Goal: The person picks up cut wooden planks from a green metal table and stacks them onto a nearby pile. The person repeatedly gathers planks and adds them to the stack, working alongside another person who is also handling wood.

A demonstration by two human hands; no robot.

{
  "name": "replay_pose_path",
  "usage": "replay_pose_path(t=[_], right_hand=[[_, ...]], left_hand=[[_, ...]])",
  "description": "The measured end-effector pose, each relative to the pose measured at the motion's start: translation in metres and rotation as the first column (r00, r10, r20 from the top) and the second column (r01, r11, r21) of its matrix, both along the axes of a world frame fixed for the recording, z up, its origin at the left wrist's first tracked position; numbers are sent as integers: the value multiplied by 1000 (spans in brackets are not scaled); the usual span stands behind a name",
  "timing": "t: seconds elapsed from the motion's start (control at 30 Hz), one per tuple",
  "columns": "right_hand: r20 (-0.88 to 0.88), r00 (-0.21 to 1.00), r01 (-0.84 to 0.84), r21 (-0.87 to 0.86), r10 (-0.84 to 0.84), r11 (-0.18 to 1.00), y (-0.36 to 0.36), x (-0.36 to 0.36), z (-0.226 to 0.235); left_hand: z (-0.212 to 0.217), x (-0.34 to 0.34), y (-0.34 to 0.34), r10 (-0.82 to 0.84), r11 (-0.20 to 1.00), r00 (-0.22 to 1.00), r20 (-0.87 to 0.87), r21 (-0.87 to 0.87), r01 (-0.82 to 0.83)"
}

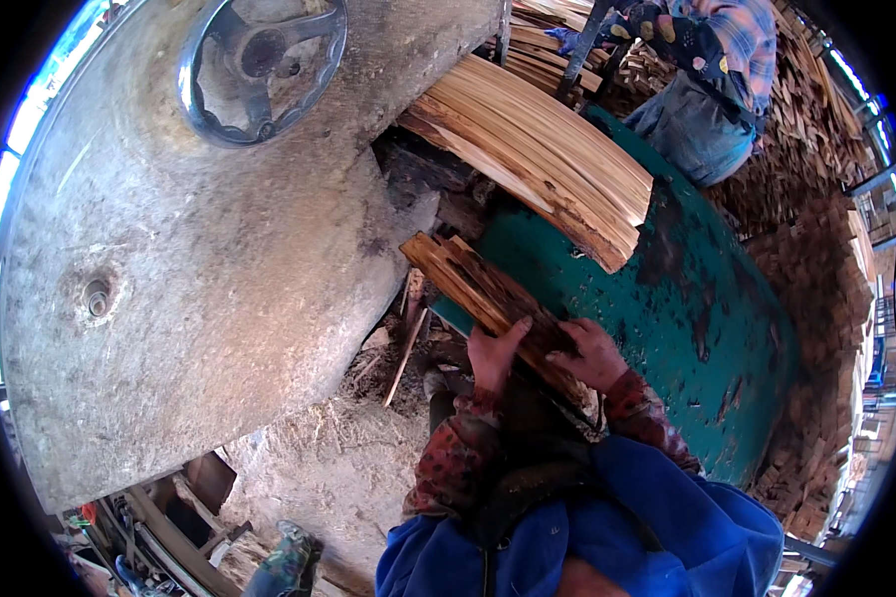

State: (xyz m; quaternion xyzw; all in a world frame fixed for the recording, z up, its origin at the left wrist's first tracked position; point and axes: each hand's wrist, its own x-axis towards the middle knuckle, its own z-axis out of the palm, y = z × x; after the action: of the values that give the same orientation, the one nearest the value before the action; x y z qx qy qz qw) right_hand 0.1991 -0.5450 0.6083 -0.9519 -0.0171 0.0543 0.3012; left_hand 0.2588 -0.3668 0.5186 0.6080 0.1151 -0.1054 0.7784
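A rough, dark-edged slab of split wood (pixel 458 274) slants in front of my body, in both hands. My left hand (pixel 493 356) grips its left edge, thumb laid over the top. On the right edge, my right hand (pixel 593 356) is closed with its fingers curled over the wood. Just beyond lies a bigger, pale split wood block (pixel 538 149) with a straight grain and a dark lower edge. It rests partly over the green metal table (pixel 707 348), apart from the slab I hold.
A large worn metal plate (pixel 199 269) with a handwheel (pixel 264 55) fills the left. At the far right, a person in a plaid shirt (pixel 747 40) and patterned gloves (pixel 682 45) stands by the table. Stacked wood (pixel 816 269) lines the right; sawdust covers the floor (pixel 319 478).
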Motion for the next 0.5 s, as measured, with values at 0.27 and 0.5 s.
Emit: replay_pose_path(t=[0.27,0.5], right_hand=[[75,992,85,172,-99,981,-4,74,-2],[263,964,31,79,-50,996,27,193,-18]], left_hand=[[15,2,5,-32,978,999,-32,207,38],[16,1,6,-36,961,994,-103,270,63]])
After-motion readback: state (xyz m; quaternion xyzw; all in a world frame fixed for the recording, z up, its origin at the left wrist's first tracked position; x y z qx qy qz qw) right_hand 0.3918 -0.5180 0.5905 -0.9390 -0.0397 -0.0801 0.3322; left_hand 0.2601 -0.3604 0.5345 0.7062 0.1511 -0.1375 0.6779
